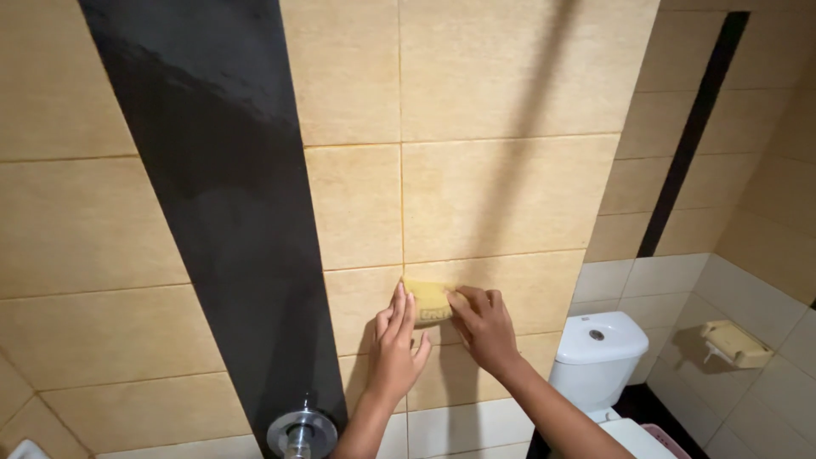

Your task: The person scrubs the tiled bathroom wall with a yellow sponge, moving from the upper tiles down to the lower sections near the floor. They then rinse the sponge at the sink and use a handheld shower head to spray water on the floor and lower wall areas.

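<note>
Presently recorded, one tiled bathroom wall with work in hand.

Item: yellow sponge (427, 299), small and rectangular, flat against a beige wall tile (501, 200) just below a horizontal grout line and just right of a vertical one.

Item: left hand (395, 344), fingers straight and together, laid flat on the wall, fingertips touching the sponge's left edge. It steadies; it grips nothing.

Item: right hand (484, 327), fingers bent over the sponge's right end, pressing it to the tile. Whether the thumb is tucked under the sponge cannot be told.

Item: black glossy tile strip (217, 204), running down the wall left of both hands; its upper part shows a duller, streaked patch against the shinier surface below.

Item: chrome wall fitting (299, 433), at the strip's foot.

Item: white toilet cistern (597, 348), lower right, well apart from the hands.

Item: wall-mounted beige holder (735, 342), on the side wall.

Progress, as judged: wiping appears mid-course. No foam or wet trail shows on the beige tiles, so which are finished cannot be read; most of the wall lies beyond the sponge.
</note>
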